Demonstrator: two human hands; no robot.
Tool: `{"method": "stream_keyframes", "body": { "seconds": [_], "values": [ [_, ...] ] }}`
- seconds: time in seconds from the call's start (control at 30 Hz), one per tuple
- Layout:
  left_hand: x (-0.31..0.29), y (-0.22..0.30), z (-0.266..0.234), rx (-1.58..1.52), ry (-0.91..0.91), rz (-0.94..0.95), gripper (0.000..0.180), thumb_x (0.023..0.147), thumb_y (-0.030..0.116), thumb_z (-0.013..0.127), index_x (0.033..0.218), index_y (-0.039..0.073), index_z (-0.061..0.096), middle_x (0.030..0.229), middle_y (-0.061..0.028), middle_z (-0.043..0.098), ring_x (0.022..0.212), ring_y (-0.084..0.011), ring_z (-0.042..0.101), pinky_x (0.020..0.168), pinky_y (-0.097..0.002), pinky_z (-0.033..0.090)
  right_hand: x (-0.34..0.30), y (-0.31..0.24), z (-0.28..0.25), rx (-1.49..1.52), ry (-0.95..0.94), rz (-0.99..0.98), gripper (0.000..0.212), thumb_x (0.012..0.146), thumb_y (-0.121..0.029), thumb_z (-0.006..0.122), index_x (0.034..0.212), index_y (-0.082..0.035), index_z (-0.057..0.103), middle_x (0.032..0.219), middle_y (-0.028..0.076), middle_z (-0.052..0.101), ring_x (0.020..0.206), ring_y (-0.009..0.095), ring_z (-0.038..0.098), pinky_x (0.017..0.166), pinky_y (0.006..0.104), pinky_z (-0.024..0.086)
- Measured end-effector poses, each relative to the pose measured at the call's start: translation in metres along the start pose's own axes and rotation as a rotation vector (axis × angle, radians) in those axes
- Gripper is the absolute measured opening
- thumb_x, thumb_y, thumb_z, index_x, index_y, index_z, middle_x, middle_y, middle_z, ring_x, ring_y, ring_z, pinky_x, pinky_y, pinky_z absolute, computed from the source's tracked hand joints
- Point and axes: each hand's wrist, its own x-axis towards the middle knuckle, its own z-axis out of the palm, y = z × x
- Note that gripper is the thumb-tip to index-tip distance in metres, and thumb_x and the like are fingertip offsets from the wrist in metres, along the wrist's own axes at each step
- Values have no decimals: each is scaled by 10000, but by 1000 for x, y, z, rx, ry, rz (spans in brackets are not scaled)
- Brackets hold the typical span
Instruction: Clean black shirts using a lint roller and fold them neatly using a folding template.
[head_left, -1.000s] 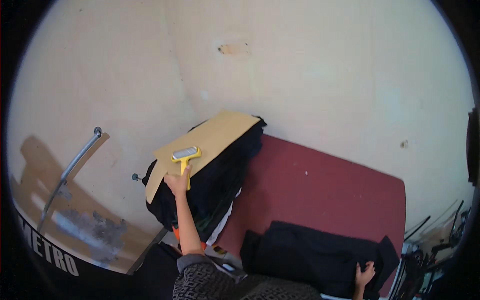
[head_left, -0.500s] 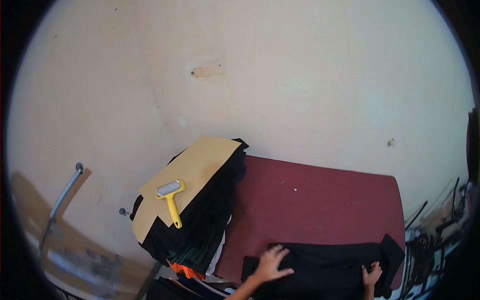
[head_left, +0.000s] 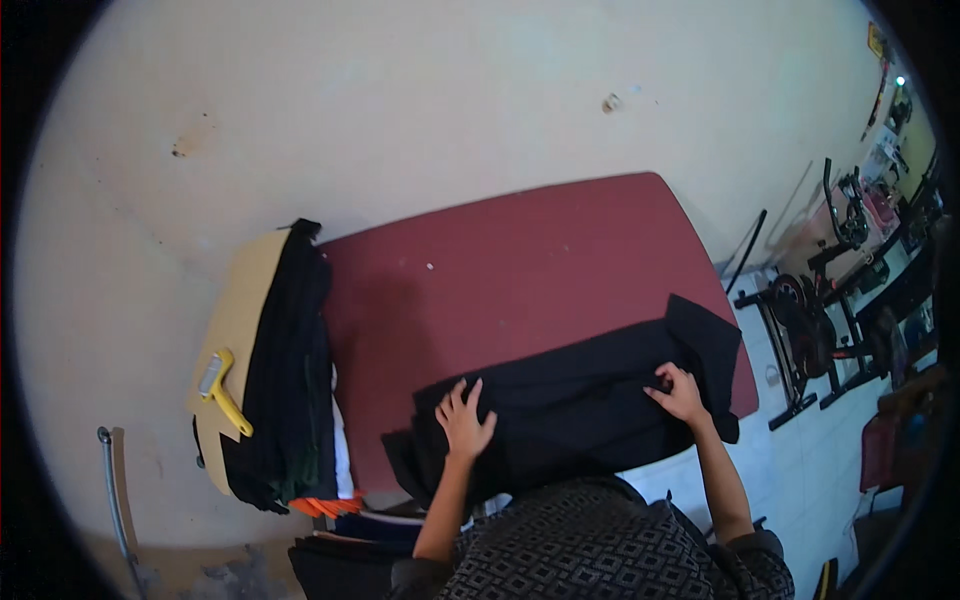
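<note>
A black garment (head_left: 560, 400), folded into a long shape, lies along the near edge of the maroon padded surface (head_left: 480, 270). One corner of its cloth spreads out at the right end. My left hand (head_left: 465, 425) rests on the garment's left part with its fingers spread. Toward the right end, my right hand (head_left: 682, 395) touches the cloth, its fingers slightly bent and its thumb apart from them. Neither hand shows a grip on the fabric.
At the left stands a tall stack of dark folded clothes (head_left: 290, 370) topped by a tan board (head_left: 250, 290). A yellow-handled lint roller (head_left: 225, 390) lies on the board. More clothes (head_left: 350, 560) sit below left. An exercise bike (head_left: 815, 320) stands at the right beyond the surface.
My view has swung to the right and down, so my torso and the exercise bike show more. Both hands stay on the black garment; the left hand's fingers now lie nearer its upper edge.
</note>
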Motion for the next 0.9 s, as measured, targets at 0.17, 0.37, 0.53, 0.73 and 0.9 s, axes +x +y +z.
{"method": "stream_keyframes", "body": {
  "seconds": [0.17,0.37,0.53,0.73,0.9],
  "values": [
    [15,13,8,10,14,34,420,621,97,592,1035,159,554,1115,-43,475,1110,-232,397,982,-485,176,-2,23,-25,-33,-118,-252,382,637,-180,709,948,-92,505,683,71,531,697,245,533,644,344,390],
    [0,-6,-10,-54,207,21,211,710,55,553,920,78,557,958,-108,551,982,-287,498,932,-437,289,12,28,-49,41,-198,-318,277,691,-163,672,897,-33,540,729,121,581,688,268,560,629,336,423],
    [14,59,-122,-214,211,-41,101,807,91,548,861,7,533,739,-220,560,701,-371,570,585,-368,436,61,-19,-140,89,-453,-408,343,647,-273,735,755,8,570,670,112,562,638,161,534,602,306,425],
    [-8,71,-317,282,776,-59,167,822,89,548,951,-18,554,825,-130,586,751,-195,559,678,-298,444,110,-170,-268,-190,-58,-975,240,611,-155,671,732,1,535,684,142,515,668,245,528,622,346,424],
    [-67,155,-418,365,703,-24,783,623,207,748,1263,-19,358,1162,-191,482,1086,-291,451,957,-385,334,106,-262,-373,-366,530,-1070,151,647,-124,593,735,-5,626,786,161,596,761,251,557,716,355,430]
  ]
}}
